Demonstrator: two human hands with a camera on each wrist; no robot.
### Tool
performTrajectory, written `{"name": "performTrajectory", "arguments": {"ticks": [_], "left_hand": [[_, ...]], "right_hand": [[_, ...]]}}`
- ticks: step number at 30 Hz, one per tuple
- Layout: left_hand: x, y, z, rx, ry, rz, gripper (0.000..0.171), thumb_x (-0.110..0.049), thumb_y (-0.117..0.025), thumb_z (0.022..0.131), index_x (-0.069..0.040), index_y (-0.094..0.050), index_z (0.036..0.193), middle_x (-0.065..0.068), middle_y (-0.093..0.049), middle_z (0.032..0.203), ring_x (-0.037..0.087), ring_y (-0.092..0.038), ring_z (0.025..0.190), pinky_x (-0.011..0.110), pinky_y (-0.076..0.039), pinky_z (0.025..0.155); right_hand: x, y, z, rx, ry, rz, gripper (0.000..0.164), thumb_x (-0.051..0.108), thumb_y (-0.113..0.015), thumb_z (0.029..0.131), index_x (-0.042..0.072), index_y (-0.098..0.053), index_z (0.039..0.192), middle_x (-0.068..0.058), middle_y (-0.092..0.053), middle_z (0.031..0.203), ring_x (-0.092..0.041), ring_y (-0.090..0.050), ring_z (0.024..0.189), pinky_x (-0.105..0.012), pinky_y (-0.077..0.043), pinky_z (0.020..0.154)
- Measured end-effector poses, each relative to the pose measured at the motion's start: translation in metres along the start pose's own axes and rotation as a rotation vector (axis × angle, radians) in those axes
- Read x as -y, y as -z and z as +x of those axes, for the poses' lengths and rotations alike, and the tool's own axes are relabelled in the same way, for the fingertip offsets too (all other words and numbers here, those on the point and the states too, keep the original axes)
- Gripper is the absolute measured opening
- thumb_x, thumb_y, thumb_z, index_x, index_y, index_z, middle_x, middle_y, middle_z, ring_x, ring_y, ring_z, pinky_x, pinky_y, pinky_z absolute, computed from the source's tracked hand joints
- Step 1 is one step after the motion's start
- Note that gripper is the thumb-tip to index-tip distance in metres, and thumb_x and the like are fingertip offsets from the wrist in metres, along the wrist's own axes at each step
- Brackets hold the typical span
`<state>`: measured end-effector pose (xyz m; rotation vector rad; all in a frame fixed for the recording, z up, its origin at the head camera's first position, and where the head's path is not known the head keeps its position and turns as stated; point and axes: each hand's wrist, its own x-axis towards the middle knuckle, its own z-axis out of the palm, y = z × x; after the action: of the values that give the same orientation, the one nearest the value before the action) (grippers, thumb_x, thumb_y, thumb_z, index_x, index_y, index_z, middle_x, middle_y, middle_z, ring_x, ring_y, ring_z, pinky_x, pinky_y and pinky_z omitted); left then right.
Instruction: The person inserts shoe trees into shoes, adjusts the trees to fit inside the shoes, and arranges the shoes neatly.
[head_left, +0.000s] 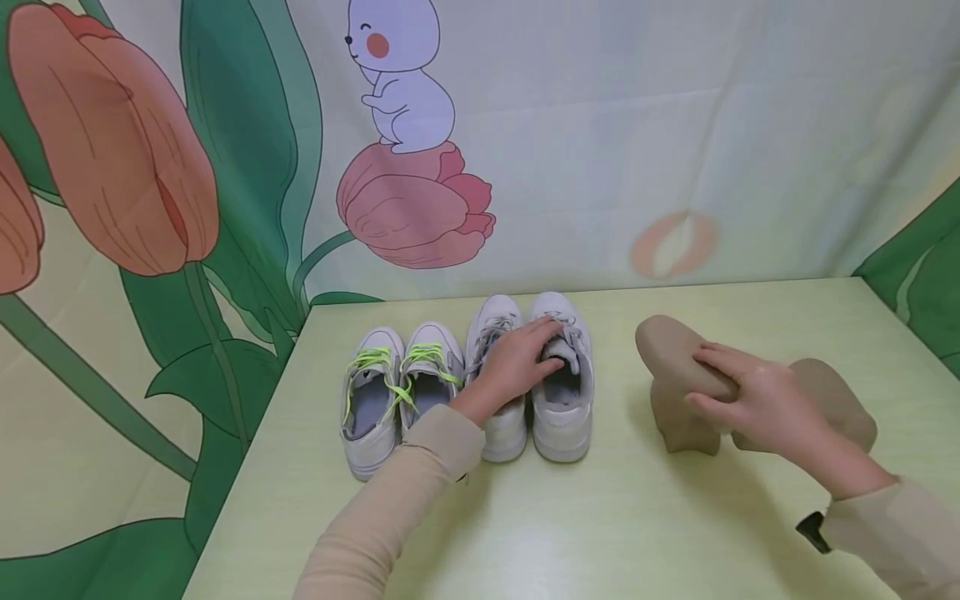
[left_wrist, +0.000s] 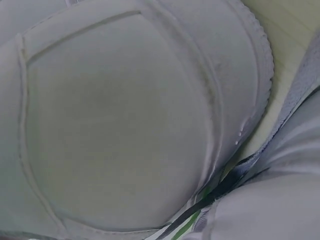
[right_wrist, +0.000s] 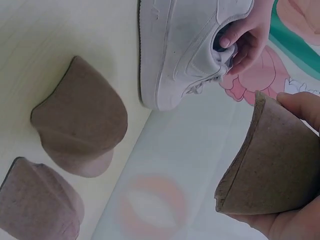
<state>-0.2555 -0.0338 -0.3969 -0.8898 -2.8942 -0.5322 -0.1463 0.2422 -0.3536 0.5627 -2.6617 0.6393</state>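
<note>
My left hand (head_left: 517,358) is at the rightmost white sneaker (head_left: 564,429), pinching its tongue (head_left: 564,350) between thumb and fingers at the opening. In the right wrist view that sneaker shows from the side. My right hand (head_left: 776,408) grips a brown molded paper-pulp shoe insert (head_left: 678,358), raised over the table, thumb on one side and fingers on the other. Two more such inserts rest on the table: one insert (right_wrist: 80,115) nearer the sneakers, and another insert (right_wrist: 42,200) beside it. The left wrist view is filled by a pale shoe surface (left_wrist: 115,130).
Left of that sneaker stands its mate (head_left: 504,433), partly behind my left hand. Farther left is a pair of smaller white sneakers (head_left: 371,454) with neon yellow-green laces (head_left: 371,358). A printed cloth backdrop (head_left: 570,167) rises behind the pale table (head_left: 570,533).
</note>
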Motion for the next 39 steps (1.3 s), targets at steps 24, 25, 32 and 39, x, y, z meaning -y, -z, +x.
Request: {"name": "performTrajectory", "arguments": {"ticks": [24, 25, 32, 39], "left_hand": [[0.001, 0.001, 0.007, -0.004, -0.013, 0.019, 0.045, -0.029, -0.058, 0.084, -0.016, -0.048, 0.126, 0.003, -0.046, 0.133, 0.016, -0.042, 0.123, 0.033, -0.037, 0.097], [0.001, 0.002, 0.007, -0.008, -0.015, 0.02, 0.044, -0.029, -0.058, 0.084, -0.016, -0.048, 0.126, 0.003, -0.046, 0.133, 0.016, -0.043, 0.122, 0.033, -0.038, 0.097], [0.001, 0.002, 0.007, -0.02, -0.028, 0.034, 0.04, -0.03, -0.057, 0.085, -0.017, -0.051, 0.122, 0.0, -0.05, 0.128, 0.014, -0.046, 0.119, 0.031, -0.038, 0.096], [0.001, 0.002, 0.009, -0.031, -0.042, 0.028, 0.027, -0.028, -0.057, 0.085, -0.017, -0.058, 0.11, -0.003, -0.058, 0.116, 0.012, -0.054, 0.107, 0.03, -0.043, 0.088]], "right_hand": [[0.026, -0.013, 0.008, -0.015, 0.135, -0.102, 0.048, 0.025, -0.075, 0.064, 0.006, -0.062, 0.107, -0.013, -0.062, 0.109, -0.027, -0.063, 0.088, -0.039, -0.048, 0.069], [0.027, -0.013, 0.009, -0.008, 0.132, -0.107, 0.048, 0.026, -0.075, 0.065, 0.007, -0.062, 0.107, -0.012, -0.062, 0.109, -0.026, -0.063, 0.088, -0.038, -0.048, 0.069], [0.034, -0.021, 0.013, 0.08, 0.095, -0.025, 0.048, 0.025, -0.073, 0.069, 0.005, -0.059, 0.11, -0.014, -0.059, 0.115, -0.029, -0.059, 0.099, -0.04, -0.048, 0.077], [0.038, -0.029, 0.018, 0.107, 0.117, 0.023, 0.046, 0.023, -0.072, 0.07, 0.004, -0.06, 0.11, -0.014, -0.059, 0.114, -0.03, -0.057, 0.102, -0.04, -0.048, 0.079]]}}
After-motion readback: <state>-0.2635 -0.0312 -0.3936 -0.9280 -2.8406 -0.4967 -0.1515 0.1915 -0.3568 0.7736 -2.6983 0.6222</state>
